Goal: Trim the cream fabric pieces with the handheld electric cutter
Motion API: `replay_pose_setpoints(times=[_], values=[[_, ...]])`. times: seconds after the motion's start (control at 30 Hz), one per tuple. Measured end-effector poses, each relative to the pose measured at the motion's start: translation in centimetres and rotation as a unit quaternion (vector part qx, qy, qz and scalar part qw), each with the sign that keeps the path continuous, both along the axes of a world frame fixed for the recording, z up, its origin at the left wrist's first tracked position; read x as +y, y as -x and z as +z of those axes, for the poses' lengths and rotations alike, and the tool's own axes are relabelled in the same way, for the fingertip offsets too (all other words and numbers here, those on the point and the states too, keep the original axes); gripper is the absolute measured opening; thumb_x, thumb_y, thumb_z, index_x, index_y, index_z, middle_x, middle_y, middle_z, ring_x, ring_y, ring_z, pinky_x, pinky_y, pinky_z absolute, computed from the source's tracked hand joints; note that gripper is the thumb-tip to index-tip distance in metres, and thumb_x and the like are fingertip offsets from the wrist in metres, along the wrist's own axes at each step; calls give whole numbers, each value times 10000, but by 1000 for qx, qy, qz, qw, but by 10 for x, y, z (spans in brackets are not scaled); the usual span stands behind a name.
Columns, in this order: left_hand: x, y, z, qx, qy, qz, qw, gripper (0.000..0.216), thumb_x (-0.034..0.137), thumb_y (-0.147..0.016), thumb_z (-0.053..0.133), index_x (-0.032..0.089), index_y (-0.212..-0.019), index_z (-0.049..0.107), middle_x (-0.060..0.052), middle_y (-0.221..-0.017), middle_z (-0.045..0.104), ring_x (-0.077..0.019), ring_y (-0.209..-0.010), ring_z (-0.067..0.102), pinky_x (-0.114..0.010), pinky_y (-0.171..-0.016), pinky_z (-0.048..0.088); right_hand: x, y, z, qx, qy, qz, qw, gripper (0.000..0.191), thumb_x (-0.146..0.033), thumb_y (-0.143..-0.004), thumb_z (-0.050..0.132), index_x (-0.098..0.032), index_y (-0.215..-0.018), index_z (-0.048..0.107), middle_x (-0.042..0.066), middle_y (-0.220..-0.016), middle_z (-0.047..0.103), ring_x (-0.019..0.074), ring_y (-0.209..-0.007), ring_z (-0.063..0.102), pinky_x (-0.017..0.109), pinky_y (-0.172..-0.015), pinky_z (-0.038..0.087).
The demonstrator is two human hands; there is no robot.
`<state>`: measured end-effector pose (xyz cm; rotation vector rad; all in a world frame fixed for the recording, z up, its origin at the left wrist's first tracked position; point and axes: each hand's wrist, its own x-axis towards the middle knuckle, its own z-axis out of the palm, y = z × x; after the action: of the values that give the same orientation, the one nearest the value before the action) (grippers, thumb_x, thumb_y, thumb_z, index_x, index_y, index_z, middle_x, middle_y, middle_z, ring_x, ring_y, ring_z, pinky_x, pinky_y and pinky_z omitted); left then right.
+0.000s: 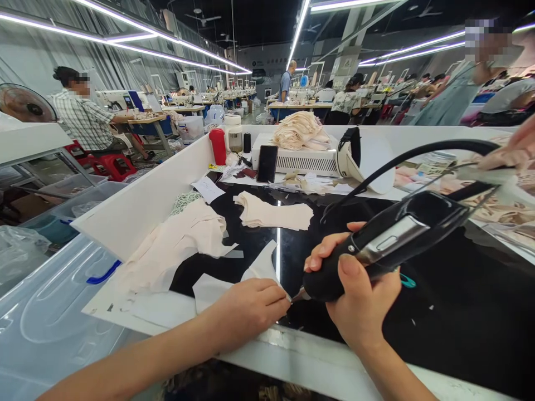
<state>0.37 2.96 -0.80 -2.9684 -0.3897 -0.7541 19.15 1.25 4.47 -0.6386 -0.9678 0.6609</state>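
- Worktable (472, 312): glossy black top, white rim; everything below sits on or over it.
- Cloth heap (188, 234): pale, loose, left side of the top.
- Black handheld tool (388, 239): over the near middle of the table, right of the white piece (264, 262). Long axis runs lower-left to upper-right in view; working end points left and down, toward the left fingertips, tail raised to the right.
- Right hand (363, 301): wrapped round the tool's grip, thumb on the near side.
- Left hand (251, 306): on the white piece, fingertips bunched at its edge, seemingly pinning or pinching it.
- Cloth stack (273, 211): lies beyond the hands, roughly crosswise.
- Tool tip (301, 294): right at the left fingertips; can't tell if it touches cloth. Step looks like working that edge; next move calls for taut cloth, steady tip, fingers clear.
- Teal clip (407, 280): just beyond the right hand.
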Motion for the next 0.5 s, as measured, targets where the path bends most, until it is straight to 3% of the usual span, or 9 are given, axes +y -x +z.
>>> replay_pose_setpoints(times=[0.3, 0.5], values=[[1, 7, 2, -6, -22, 29, 999, 175, 170, -1137, 538, 106, -1181, 695, -97, -1109, 757, -211, -1105, 712, -348, -1056, 604, -1, 0, 0, 3, 18, -10, 1000, 422, -412, -886, 867, -263, -1187, 611, -53, -790, 697, 148, -556, 657, 301, -540, 573], [0, 7, 6, 23, -35, 43, 998, 175, 198, -1137, 544, 108, -1152, 693, -91, -1048, 723, -225, -1052, 697, -351, -1004, 618, -1, 1, 3, 0, 17, -9, 1000, 403, -389, -882, 859, -258, -1171, 612, -56, -769, 693, 153, -545, 650, 309, -539, 579]])
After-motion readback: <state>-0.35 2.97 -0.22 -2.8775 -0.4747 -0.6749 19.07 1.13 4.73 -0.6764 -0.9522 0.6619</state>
